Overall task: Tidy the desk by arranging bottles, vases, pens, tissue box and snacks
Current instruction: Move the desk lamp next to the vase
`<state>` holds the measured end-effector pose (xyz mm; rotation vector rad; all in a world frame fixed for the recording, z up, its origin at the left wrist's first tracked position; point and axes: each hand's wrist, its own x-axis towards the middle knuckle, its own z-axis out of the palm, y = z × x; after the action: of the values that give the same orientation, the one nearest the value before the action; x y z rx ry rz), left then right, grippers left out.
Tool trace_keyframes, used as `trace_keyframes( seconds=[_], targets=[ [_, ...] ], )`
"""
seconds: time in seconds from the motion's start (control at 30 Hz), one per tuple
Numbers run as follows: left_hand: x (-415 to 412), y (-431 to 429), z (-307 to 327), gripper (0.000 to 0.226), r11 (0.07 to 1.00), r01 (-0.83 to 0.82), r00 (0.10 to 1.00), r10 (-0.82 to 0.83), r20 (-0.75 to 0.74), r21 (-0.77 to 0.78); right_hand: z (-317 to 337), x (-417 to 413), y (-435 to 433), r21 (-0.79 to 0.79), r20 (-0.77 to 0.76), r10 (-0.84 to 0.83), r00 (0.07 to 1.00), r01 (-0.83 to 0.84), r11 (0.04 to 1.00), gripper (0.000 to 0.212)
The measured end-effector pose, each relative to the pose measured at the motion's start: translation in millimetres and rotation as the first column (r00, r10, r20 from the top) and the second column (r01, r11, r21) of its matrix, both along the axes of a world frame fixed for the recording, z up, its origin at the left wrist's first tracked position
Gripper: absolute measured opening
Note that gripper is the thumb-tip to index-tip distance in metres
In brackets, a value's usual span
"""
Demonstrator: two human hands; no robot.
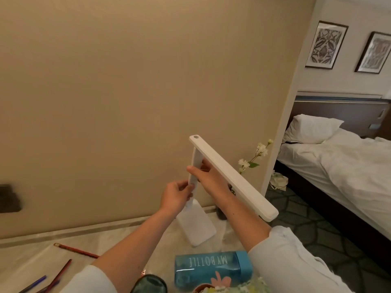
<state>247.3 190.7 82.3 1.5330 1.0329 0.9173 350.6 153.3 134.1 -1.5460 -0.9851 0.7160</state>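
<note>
Both hands are on the white lamp (pixel 222 164), which stands at the back of the desk (pixel 31 256), near the wall. The left hand (pixel 176 195) pinches the low part of the stem (pixel 195 157) btw thumb and fingertips. The right hand (pixel 208 177) is higher, w/ the thumb across the front of the stem and the fingers curled behind it, under the hinge. The head (pixel 249 191) is unfolded and slopes down toward the person, above the right forearm. The base (pixel 197 227) seems to rest on the desk.

The step, I think, is to fold or straighten the lamp so it takes less room. To do it well, hold the stem firm w/ the left hand low, near the base, so the base does not tip or slide. Bring the right hand to the head itself and close it slowly at the hinge. Do not force it, bc thin plastic joints may crack. Watch the right fingers: they sit btw stem and head and can get pinched.

Mind also the vase (pixel 221 214) w/ white flowers (pixel 257 154) just behind the lamp, partly hidden by the arm. A swing of the head may knock it. The blue bottle (pixel 211 267) lies on its side in front of the base. The pens (pixel 61 272) are scattered at the left, well apart from the lamp, not yet arranged.
</note>
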Motion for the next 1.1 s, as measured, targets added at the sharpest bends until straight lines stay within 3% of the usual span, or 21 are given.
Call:
trace_keyframes(
  seconds=[0.13, 0.23, 0.37, 0.53, 0.73, 0.83, 0.9, 0.97, 1.1],
  targets=[
    [28, 0, -3, 0.014, 1.000, 0.006, 1.000, -0.006, -0.004, -0.020, -3, 22, 3, 0.016, 0.004, -0.018, 1.000, 0.018, 1.000, 0.047],
    [45, 3, -7, 0.016, 0.999, 0.009, 0.999, -0.010, -0.032, -0.030, -4, 41, 2, 0.076, 0.103, -0.006, 0.995, -0.002, 0.997, 0.043],
    [61, 11, -18, 0.016, 0.999, 0.052, 0.992, -0.053, -0.113, -0.011, -7, 70, 4, 0.042, 0.131, 0.085, 0.988, -0.091, 0.995, 0.023],
    [70, 13, -30, 0.018, 0.999, 0.048, 0.975, -0.046, -0.217, 0.005, -24, 88, 9, 0.013, 0.111, 0.166, 0.980, -0.169, 0.986, 0.032],
    [74, 15, -40, 0.033, 0.997, 0.075, 0.971, -0.069, -0.227, 0.017, -43, 93, 21, -0.013, 0.108, 0.155, 0.982, -0.155, 0.988, 0.002],
    [75, 17, -42, 0.036, 0.999, 0.053, 0.981, -0.051, -0.185, 0.007, -43, 93, 23, -0.019, 0.106, 0.170, 0.980, -0.169, 0.985, 0.002],
    [75, 19, -43, 0.036, 1.000, 0.021, 0.989, -0.022, -0.145, -0.010, -41, 92, 23, -0.016, 0.113, 0.186, 0.976, -0.185, 0.983, 0.013],
    [77, 21, -45, 0.031, 1.000, -0.020, 0.990, 0.017, -0.139, -0.021, -40, 92, 24, -0.017, 0.107, 0.209, 0.972, -0.208, 0.978, 0.005],
    [80, 27, -53, 0.013, 0.999, -0.049, 0.980, 0.049, -0.195, 0.007, -39, 93, 24, -0.020, 0.062, 0.246, 0.967, -0.245, 0.969, 0.029]
  ],
)
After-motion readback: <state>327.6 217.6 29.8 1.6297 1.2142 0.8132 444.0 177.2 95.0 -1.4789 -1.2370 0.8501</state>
